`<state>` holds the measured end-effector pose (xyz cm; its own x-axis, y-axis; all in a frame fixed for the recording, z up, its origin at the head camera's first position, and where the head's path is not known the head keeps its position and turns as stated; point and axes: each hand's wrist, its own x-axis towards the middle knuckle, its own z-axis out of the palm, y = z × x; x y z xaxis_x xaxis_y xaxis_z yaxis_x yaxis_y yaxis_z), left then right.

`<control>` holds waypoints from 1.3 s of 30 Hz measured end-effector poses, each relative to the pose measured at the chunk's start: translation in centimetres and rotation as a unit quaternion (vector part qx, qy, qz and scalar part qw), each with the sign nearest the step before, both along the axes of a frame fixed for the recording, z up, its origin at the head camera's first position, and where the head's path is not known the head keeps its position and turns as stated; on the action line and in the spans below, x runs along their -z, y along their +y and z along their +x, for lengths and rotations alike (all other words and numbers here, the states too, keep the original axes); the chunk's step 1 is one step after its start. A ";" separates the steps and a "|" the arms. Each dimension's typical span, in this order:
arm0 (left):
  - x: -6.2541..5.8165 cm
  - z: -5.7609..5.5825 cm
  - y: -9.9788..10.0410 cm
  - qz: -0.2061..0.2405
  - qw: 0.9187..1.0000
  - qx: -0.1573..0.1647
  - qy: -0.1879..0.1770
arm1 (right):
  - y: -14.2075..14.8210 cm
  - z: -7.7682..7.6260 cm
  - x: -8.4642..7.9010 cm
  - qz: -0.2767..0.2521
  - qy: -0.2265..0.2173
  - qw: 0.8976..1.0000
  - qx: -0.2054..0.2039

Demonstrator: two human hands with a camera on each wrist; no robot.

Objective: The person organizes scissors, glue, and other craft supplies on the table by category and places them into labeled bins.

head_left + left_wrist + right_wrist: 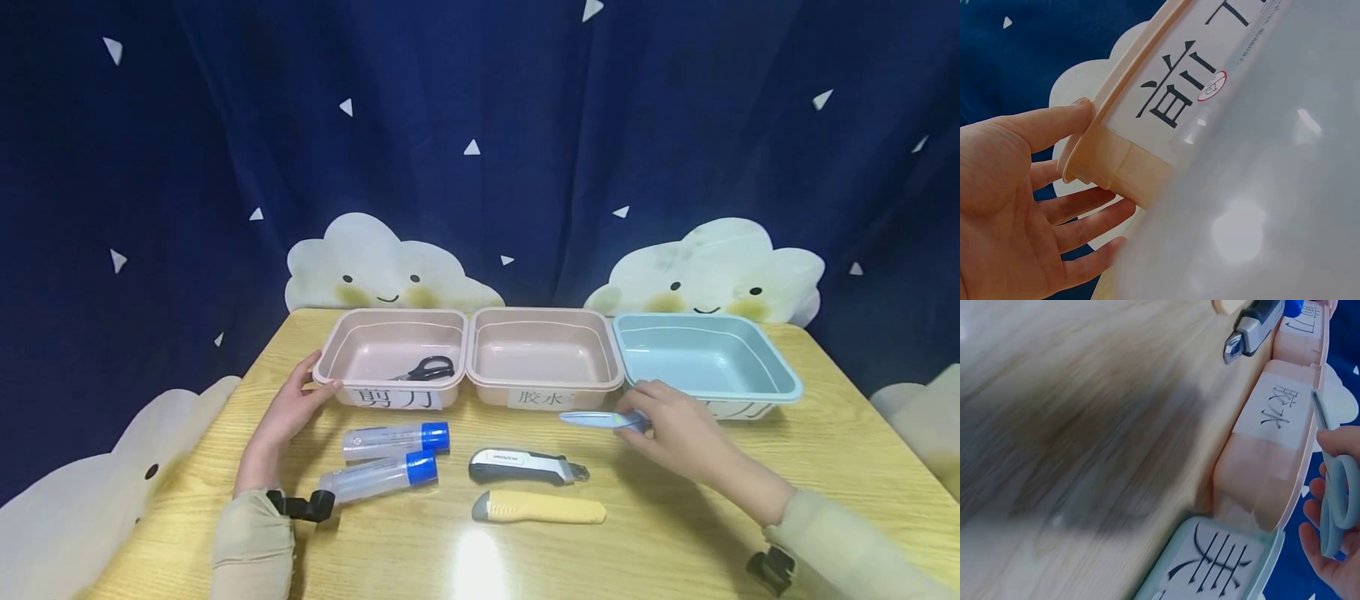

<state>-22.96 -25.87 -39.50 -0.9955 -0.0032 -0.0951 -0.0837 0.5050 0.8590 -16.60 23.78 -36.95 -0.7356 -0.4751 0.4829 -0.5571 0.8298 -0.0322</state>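
Note:
In the head view, my left hand (288,408) holds the front left corner of the left pink bin (337,354). The left wrist view shows the thumb (1063,122) on the bin's rim and the other fingers along its side. Black-handled scissors (432,368) lie in this bin. My right hand (671,429) grips light blue scissors (592,419) by the handles, blades pointing left, in front of the middle and blue bins. The right wrist view shows the thumb and fingers around the handle loops (1341,500).
The middle pink bin (543,386) and blue bin (783,392) complete the row, with paper labels in front. Two blue-capped glue bottles (382,477), a grey-and-black utility knife (517,467) and a yellow one (543,507) lie on the wooden table (405,558). A dark curtain (465,75) hangs behind.

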 end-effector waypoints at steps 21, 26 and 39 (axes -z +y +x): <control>-0.1 0.1 -0.1 0.002 1.000 0.000 -0.003 | -5.2 -2.3 -0.4 -0.001 0.007 0.997 -0.073; -0.1 0.0 0.1 0.000 1.000 0.002 -0.001 | -6.4 -2.8 -0.8 -0.012 0.013 0.997 -0.077; -0.4 0.2 0.0 -0.007 1.000 0.002 -0.001 | -9.4 -4.3 -0.6 -0.026 0.042 0.993 -0.108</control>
